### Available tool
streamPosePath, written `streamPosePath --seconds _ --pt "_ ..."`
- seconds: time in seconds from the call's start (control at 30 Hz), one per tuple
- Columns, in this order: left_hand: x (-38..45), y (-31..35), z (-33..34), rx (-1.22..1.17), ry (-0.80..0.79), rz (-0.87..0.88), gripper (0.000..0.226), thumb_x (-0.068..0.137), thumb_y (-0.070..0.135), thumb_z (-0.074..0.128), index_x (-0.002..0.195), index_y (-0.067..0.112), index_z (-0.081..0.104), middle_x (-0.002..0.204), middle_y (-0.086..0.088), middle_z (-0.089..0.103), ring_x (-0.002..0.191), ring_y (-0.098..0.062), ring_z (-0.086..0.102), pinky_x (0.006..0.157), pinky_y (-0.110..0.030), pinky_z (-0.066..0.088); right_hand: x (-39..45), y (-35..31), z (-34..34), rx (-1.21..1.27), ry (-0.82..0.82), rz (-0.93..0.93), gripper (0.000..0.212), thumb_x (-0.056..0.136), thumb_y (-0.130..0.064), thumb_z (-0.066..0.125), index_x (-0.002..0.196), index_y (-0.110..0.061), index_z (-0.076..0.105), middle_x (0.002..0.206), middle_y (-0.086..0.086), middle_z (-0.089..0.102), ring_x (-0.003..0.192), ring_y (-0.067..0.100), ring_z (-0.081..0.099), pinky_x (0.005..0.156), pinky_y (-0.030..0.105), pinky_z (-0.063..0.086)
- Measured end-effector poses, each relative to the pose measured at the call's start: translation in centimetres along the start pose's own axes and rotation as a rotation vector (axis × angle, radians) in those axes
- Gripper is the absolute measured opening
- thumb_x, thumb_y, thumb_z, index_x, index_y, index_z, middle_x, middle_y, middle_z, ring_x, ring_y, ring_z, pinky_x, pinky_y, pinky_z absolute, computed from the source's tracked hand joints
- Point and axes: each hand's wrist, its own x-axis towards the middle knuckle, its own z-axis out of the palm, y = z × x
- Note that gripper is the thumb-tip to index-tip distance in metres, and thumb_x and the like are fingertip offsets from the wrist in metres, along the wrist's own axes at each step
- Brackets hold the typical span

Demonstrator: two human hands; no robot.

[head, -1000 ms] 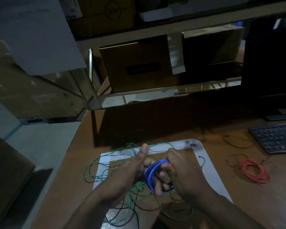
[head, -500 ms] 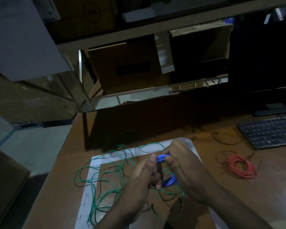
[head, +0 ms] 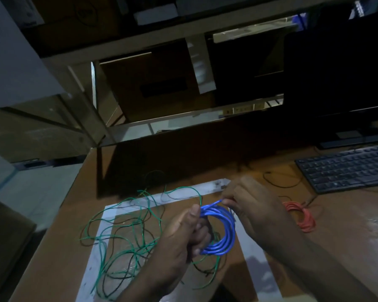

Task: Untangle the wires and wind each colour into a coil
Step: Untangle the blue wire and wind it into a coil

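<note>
Your left hand [head: 183, 234] gripped the blue coil [head: 222, 231]; your right hand [head: 249, 205] pinched its top. No label on the boxes [head: 153, 83] was readable.

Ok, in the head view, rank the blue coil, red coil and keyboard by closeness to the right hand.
1. blue coil: touching the right hand, held with the left hand.
2. red coil: on the table, right.
3. keyboard: far right, farthest back.

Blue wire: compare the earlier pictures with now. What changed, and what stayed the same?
The blue wire has opened from a tight bunch into a wider coil. The left hand keeps pinching its side; the right hand now holds its top end. The red coil and loose green wire lie unmoved.
</note>
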Motion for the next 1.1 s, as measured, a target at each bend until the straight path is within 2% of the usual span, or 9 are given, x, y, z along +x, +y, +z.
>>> streamPosePath --seconds 0.13,0.33,0.43,0.5,0.67,0.77,0.97,1.03,1.1 --pt "0.4 -0.8 1.3 0.075 0.073 0.068 0.042 0.083 0.067 0.066 0.063 0.033 0.053 0.054 0.011 0.032 0.048 -0.009 0.033 0.059 -0.024 0.032 -0.8 0.2 -0.1 0.351 -0.050 0.273 0.013 0.101 -0.025 0.052 0.102 -0.023 0.065 0.098 -0.018 0.056 0.089 0.005 0.058 0.073 0.020 0.046" --pt "0.7 -1.2 3.4 0.144 0.246 0.176 0.037 0.088 0.063 0.051 0.063 0.036 0.055 0.054 0.011 0.037 0.052 -0.010 0.037 0.056 -0.019 0.038 -0.9 -0.4 -0.9 0.869 -0.098 0.579 0.029 0.102 -0.037 0.048 0.111 -0.024 0.072 0.105 -0.014 0.072 0.101 0.004 0.068 0.081 0.013 0.050" --pt "0.9 -1.8 3.7 0.173 0.349 0.205 0.055 0.088 0.064 0.046 0.077 0.011 0.056 0.056 0.011 0.041 0.054 -0.010 0.041 0.058 -0.020 0.042 -1.0 -0.9 -1.0 0.919 -0.129 0.585 0.030 0.093 -0.048 0.058 0.116 -0.033 0.069 0.110 -0.020 0.070 0.106 -0.001 0.066 0.086 0.011 0.050" --pt "0.9 -2.1 3.9 0.217 0.378 0.231 0.057 0.089 0.065 0.045 0.078 0.010 0.055 0.058 0.010 0.043 0.056 -0.010 0.044 0.059 -0.021 0.044 -1.2 -1.1 -0.8 0.865 -0.142 0.586 0.026 0.090 -0.036 0.069 0.116 -0.035 0.068 0.110 -0.020 0.070 0.107 0.000 0.066 0.089 0.014 0.050" --pt "1.2 -2.1 4.2 0.367 0.368 0.289 0.038 0.093 0.062 0.039 0.070 0.038 0.059 0.059 0.005 0.048 0.058 -0.007 0.049 0.060 -0.019 0.046 -1.1 -1.8 -0.5 1.011 -0.037 0.706 0.028 0.095 -0.007 0.064 0.114 -0.028 0.070 0.103 -0.010 0.077 0.099 0.005 0.072 0.088 0.024 0.057" --pt "1.6 -2.0 3.8 0.301 0.368 0.273 0.046 0.097 0.061 0.044 0.074 0.024 0.056 0.061 0.005 0.049 0.057 -0.009 0.050 0.058 -0.020 0.046 -0.8 -1.9 -0.6 1.196 -0.040 0.770 0.027 0.098 -0.005 0.058 0.119 -0.020 0.062 0.087 0.006 0.076 0.085 0.016 0.073 0.079 0.023 0.056" --pt "2.0 -2.1 3.1 0.225 0.321 0.231 0.064 0.091 0.061 0.043 0.090 -0.002 0.058 0.062 0.001 0.052 0.056 -0.010 0.050 0.056 -0.021 0.045 -0.2 -1.9 -0.5 1.577 -0.115 0.950 0.031 0.092 -0.010 0.063 0.122 -0.008 0.058 0.065 0.006 0.047 0.059 0.014 0.047 0.061 0.025 0.045" --pt "2.0 -2.0 3.1 0.224 0.292 0.228 0.056 0.097 0.057 0.043 0.094 0.005 0.065 0.065 -0.003 0.059 0.059 -0.013 0.055 0.056 -0.023 0.046 -0.1 -2.1 -0.2 1.610 -0.099 0.941 0.050 0.080 -0.014 0.074 0.126 -0.006 0.055 0.064 0.005 0.043 0.056 0.013 0.040 0.067 0.034 0.041" --pt "2.0 -1.8 3.2 0.223 0.298 0.232 0.047 0.104 0.049 0.039 0.087 0.018 0.071 0.068 -0.006 0.065 0.062 -0.018 0.057 0.056 -0.025 0.047 0.1 -2.5 0.1 1.519 -0.037 0.910 0.055 0.080 -0.010 0.079 0.128 -0.013 0.052 0.065 0.004 0.056 0.055 0.014 0.048 0.073 0.046 0.041"
